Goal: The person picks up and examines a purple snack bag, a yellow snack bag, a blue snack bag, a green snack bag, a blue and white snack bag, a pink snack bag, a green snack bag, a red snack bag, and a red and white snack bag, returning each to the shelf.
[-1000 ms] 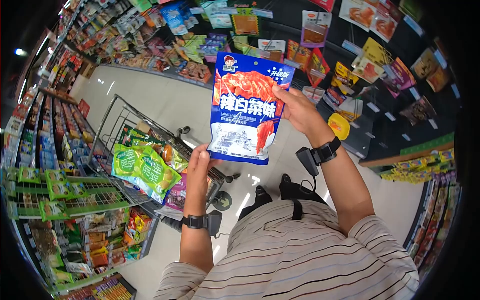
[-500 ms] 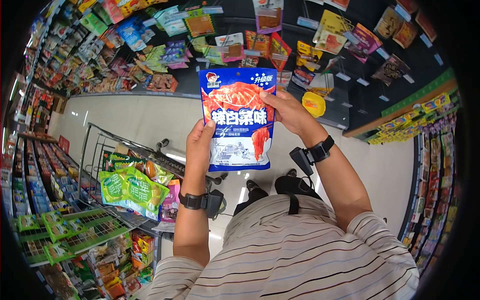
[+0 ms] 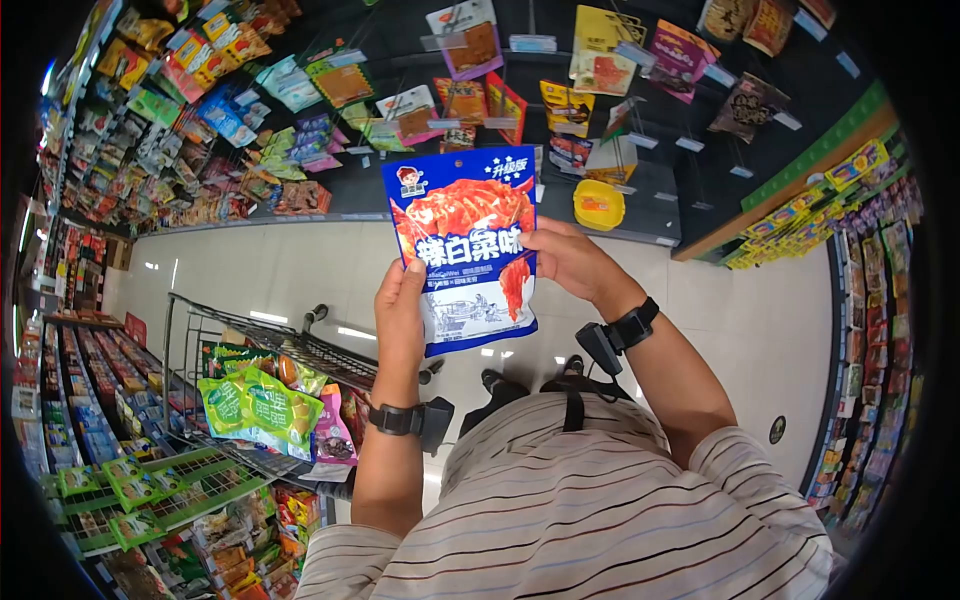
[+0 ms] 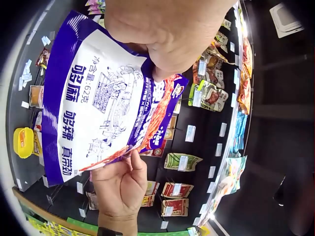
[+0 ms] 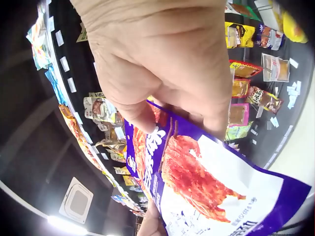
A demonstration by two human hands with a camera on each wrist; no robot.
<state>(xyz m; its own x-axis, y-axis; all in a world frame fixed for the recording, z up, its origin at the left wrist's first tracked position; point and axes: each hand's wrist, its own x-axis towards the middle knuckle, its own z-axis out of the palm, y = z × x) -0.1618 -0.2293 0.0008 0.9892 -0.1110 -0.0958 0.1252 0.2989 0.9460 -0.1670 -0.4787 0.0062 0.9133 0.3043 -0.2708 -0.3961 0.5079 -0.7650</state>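
Note:
A blue and white snack packet (image 3: 465, 255) with red food pictured on its front stands upright before the person's body. The left hand (image 3: 402, 315) pinches its left edge, thumb over the front. On the opposite edge the right hand (image 3: 572, 262) grips it, its thumb on the printed face. In the left wrist view the packet (image 4: 106, 103) fills much of the picture, its lower end toward the camera. The right wrist view has the right hand (image 5: 162, 69) close up, thumb pressed on the packet (image 5: 202, 177), fingers behind it.
To the left is a shopping cart (image 3: 270, 335) holding green packets (image 3: 262, 408) and a pink packet (image 3: 335, 430). Ahead, a dark rack has hanging snack bags and a yellow tub (image 3: 599, 205) on its bottom ledge. More shelves (image 3: 870, 380) line the right side.
The left hand has moved from the packet's bottom corner up to its left edge. The packet is lower and slightly left in the head view. The right hand's grip has slid down its edge.

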